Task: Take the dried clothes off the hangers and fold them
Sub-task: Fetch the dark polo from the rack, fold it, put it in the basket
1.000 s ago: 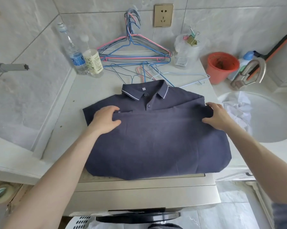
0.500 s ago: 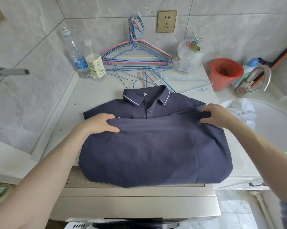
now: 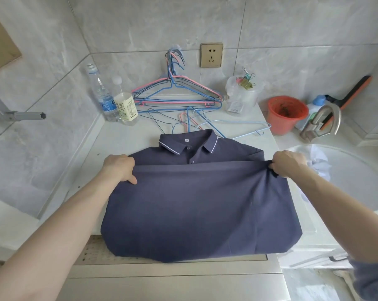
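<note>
Here, a navy polo shirt [image 3: 194,209] lay on the white table [image 3: 122,137], collar away from the person and buttoned placket facing up; its lower half was doubled up over the chest, and the near fold reached past the table's front edge. The left grip [image 3: 119,168] was curled round the left end of the raised hem, thumb on top of the cloth; the right grip [image 3: 289,162] pinched the right end, so the hem ran taut and straight just below the collar. Behind the shirt, loose wire hangers [image 3: 205,124] lay on the table (one touching the collar), and a bunch of pink and blue hangers [image 3: 177,94] hung against the tiled wall under a wall socket [image 3: 211,55]. Two plastic bottles [image 3: 109,101] stood at the back left; a clear tub [image 3: 242,98] topped with binder clips [image 3: 246,80] and a red bucket [image 3: 287,114] stood at the back right; a white cloth [image 3: 320,164] lay in the basin [image 3: 357,181] beside the right wrist.
</note>
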